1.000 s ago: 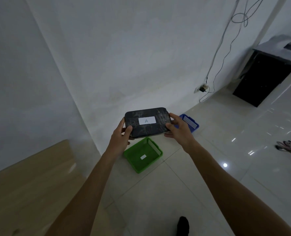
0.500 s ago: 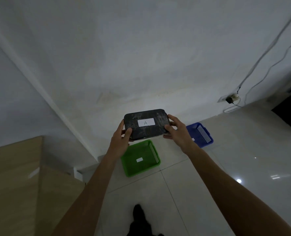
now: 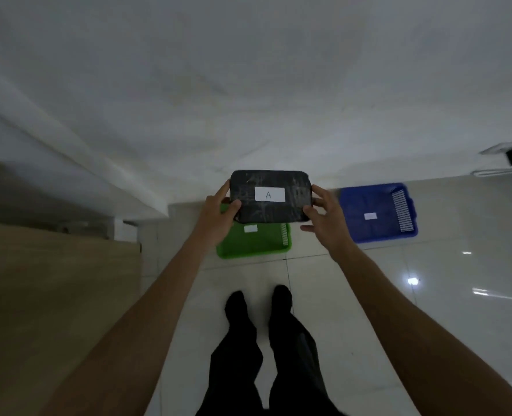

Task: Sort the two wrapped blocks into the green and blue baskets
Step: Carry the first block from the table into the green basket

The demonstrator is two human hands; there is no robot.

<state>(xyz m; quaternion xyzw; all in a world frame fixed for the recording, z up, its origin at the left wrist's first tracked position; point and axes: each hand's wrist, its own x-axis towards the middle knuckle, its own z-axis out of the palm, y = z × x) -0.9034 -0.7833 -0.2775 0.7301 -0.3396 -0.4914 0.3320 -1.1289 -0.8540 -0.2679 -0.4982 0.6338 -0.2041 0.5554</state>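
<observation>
Fingers [image 3: 317,192] gripping wrapped block [image 3: 248,202], white tiled floor [image 3: 368,295]

The wrapped block [image 3: 271,196] at the centre of the frame is covered in a black, slightly glossy film with pale scuffed streaks, and carries a matt white paper label [image 3: 269,194]. Below it, the green basket [image 3: 256,246] looks like smooth moulded plastic with a slotted grid on its right wall; the blue basket [image 3: 377,214], at centre right, has the same plastic finish. The floor [image 3: 353,295] is pale glossy tile that mirrors bright lights. At left, the desk [image 3: 53,280] shows a light matt wood-grain surface. The wall [image 3: 248,85] across the top is matt white.
</observation>
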